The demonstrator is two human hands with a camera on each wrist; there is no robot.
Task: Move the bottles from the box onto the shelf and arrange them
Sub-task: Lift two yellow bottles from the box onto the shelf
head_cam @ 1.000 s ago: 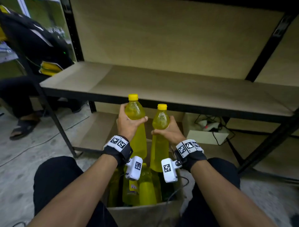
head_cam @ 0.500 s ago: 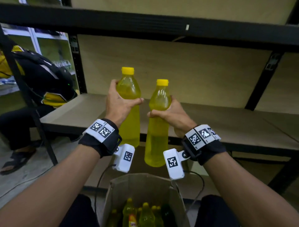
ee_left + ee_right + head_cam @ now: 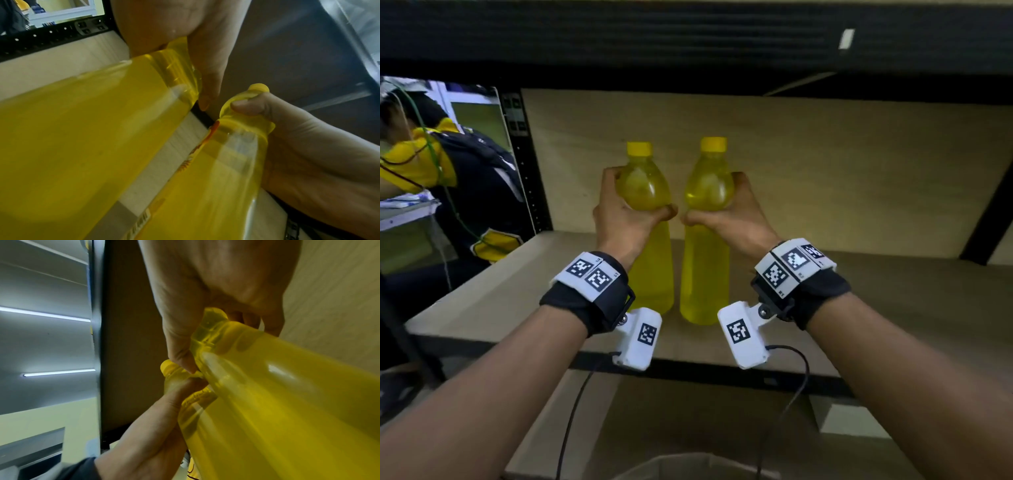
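Observation:
Two clear bottles of yellow liquid with yellow caps stand upright, side by side, over the wooden shelf board (image 3: pixel 893 308). My left hand (image 3: pixel 626 214) grips the left bottle (image 3: pixel 652 260) round its shoulder, and my right hand (image 3: pixel 729 212) grips the right bottle (image 3: pixel 703 277) the same way. Both bases are low over the board near its front; whether they touch it I cannot tell. In the left wrist view the left bottle (image 3: pixel 82 129) fills the frame under my left hand (image 3: pixel 174 24). The right wrist view has the right bottle (image 3: pixel 287 386) below my right hand (image 3: pixel 216 280). The cardboard box (image 3: pixel 688 466) shows only its rim at the bottom edge.
A black upper shelf beam (image 3: pixel 688 41) runs overhead, close above the caps. A black upright post (image 3: pixel 524 154) stands at the shelf's left end, and a seated person in yellow and black (image 3: pixel 431 164) is beyond it. A white box (image 3: pixel 849 418) sits on the lower shelf.
Both hands have lifted the bottles out of the box and carried them up and forward over the shelf board. The bottles now stand closer together and deeper in.

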